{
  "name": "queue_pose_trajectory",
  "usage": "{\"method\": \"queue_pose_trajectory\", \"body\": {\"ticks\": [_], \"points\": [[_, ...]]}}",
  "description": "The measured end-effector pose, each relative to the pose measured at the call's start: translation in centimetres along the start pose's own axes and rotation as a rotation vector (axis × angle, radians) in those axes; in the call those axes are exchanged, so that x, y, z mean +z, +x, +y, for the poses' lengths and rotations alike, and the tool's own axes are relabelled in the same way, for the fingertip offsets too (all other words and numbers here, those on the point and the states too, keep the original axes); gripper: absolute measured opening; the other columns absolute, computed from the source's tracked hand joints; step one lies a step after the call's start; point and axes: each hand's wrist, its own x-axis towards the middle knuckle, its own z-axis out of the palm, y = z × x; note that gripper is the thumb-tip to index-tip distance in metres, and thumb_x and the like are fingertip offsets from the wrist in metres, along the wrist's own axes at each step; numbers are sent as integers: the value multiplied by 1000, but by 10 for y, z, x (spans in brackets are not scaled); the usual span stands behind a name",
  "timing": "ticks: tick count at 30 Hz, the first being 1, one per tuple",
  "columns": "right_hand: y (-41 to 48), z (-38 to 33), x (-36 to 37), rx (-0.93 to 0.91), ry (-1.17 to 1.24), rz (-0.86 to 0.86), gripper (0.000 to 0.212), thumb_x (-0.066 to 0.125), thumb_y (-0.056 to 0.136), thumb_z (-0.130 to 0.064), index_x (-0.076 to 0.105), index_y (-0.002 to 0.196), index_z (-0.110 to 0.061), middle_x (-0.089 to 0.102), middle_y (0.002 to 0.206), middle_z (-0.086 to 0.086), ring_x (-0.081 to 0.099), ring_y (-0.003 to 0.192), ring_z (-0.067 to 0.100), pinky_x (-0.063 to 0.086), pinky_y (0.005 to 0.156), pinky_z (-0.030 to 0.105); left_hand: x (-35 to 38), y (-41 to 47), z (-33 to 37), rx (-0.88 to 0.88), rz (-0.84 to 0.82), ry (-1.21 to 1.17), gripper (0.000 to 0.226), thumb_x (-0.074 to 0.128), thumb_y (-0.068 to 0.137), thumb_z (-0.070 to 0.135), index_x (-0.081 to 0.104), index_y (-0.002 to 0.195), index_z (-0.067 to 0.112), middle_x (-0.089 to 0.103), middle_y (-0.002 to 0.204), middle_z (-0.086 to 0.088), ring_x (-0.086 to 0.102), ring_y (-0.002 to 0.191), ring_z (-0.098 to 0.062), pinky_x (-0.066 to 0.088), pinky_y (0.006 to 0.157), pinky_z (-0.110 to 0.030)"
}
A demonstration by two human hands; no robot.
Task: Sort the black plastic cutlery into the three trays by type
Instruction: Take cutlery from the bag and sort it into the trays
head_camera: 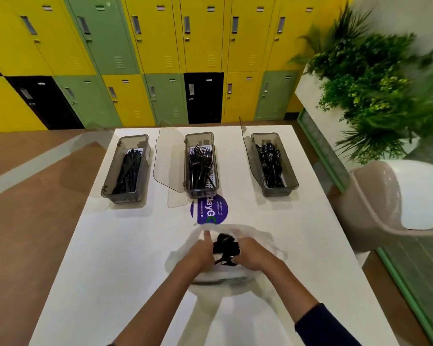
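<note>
Items on your table [135, 258], near to far:

- Bowl [210, 277]: white, straight in front of you, edges blurred.
- Cutlery [225, 244]: a black, unsorted bundle lying in the bowl between your hands.
- Left hand [203, 250]: against the bundle's left side with one finger raised. Blur hides the other fingers, so I cannot tell whether they grip anything.
- Right hand [250, 253]: fingers curled round the bundle's right side, holding it.
- Sticker [210, 211]: round and purple, between the bowl and the middle tray.
- Left tray [121, 197]: far left, holds knives [129, 171].
- Middle tray [200, 193]: far centre, holds forks [200, 166]. Its front covers the sticker's top.
- Right tray [278, 192]: far right, holds spoons [270, 158].

The three trays stand in a row, well apart from each other.

Off the table:

- Chair [398, 196]: pale, at the table's right side.
- Lockers [160, 58]: yellow, green and black, beyond the far edge.
- Plant [375, 83]: far right.
</note>
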Motion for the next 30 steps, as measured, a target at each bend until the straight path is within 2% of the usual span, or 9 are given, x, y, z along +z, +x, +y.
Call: {"method": "queue_pose_trajectory", "body": {"ticks": [2, 4, 7, 10, 16, 20, 24, 27, 30], "points": [[7, 3, 3, 23, 29, 63, 49, 64, 86, -14, 48, 132, -9, 61, 123, 11, 58, 111, 24, 40, 79, 21, 3, 6, -7, -34, 116, -44, 83, 49, 93, 8, -11, 149, 8, 48, 136, -20, 52, 121, -30, 45, 99, -35], [10, 3, 1, 53, 27, 60, 57, 64, 85, -15, 42, 138, -13, 57, 128, 9, 55, 115, 23, 43, 91, 27, 3, 8, -9, -57, 184, -68, 84, 53, 91, 8, -6, 151, 16, 45, 137, -17, 50, 122, -29, 45, 100, -36], [14, 4, 5, 43, -26, 33, 79, 67, 84, -18, 22, 148, -18, 38, 142, 12, 48, 125, 30, 42, 103, 35, 5, 7, -3, -40, 192, 18, 60, 56, 91, 20, 26, 143, 11, 37, 139, -16, 40, 129, -32, 41, 102, -38], [17, 5, 17, 30, -83, 84, 82, 72, 81, -21, 21, 145, -22, 31, 139, 13, 53, 116, 34, 46, 98, 38, 10, 9, 6, 15, 190, 122, 51, 60, 89, 34, 40, 128, 9, 35, 136, -14, 34, 128, -30, 40, 100, -39], [20, 6, 37, 41, -124, 162, 77, 74, 76, -15, 29, 138, -21, 25, 138, 11, 45, 118, 34, 46, 95, 40, 21, 13, 5, 42, 89, 166, 77, 74, 76, 35, 30, 135, 11, 27, 139, -10, 33, 130, -28, 37, 106, -37], [23, 9, 42, 34, -122, 222, 66, 70, 79, -14, 35, 135, -21, 29, 134, 10, 41, 118, 31, 45, 91, 38, 24, 11, 2, 76, 46, 116, 91, 76, 74, 30, 19, 141, 10, 21, 144, -11, 27, 135, -27, 34, 108, -36], [26, 13, 42, 15, -112, 242, 66, 70, 80, -16, 35, 136, -22, 31, 132, 10, 42, 118, 29, 47, 92, 38, 26, 10, 0, 84, 16, 93, 105, 77, 73, 32, 7, 147, 8, 9, 151, -16, 19, 142, -29, 30, 112, -36], [30, 14, 43, 14, -76, 251, 64, 72, 80, -16, 39, 134, -21, 33, 131, 10, 42, 119, 29, 46, 96, 37, 29, 11, 1, 76, 33, 151, 104, 76, 74, 31, 6, 147, 9, 9, 152, -14, 18, 142, -29, 30, 113, -36], [32, 16, 43, 10, 21, 252, 59, 73, 78, -14, 44, 129, -17, 36, 129, 9, 45, 118, 27, 42, 101, 32, 26, 13, 0, 90, 66, 190, 95, 78, 71, 27, 17, 141, 7, 20, 143, -12, 24, 136, -28, 33, 110, -35]]}}
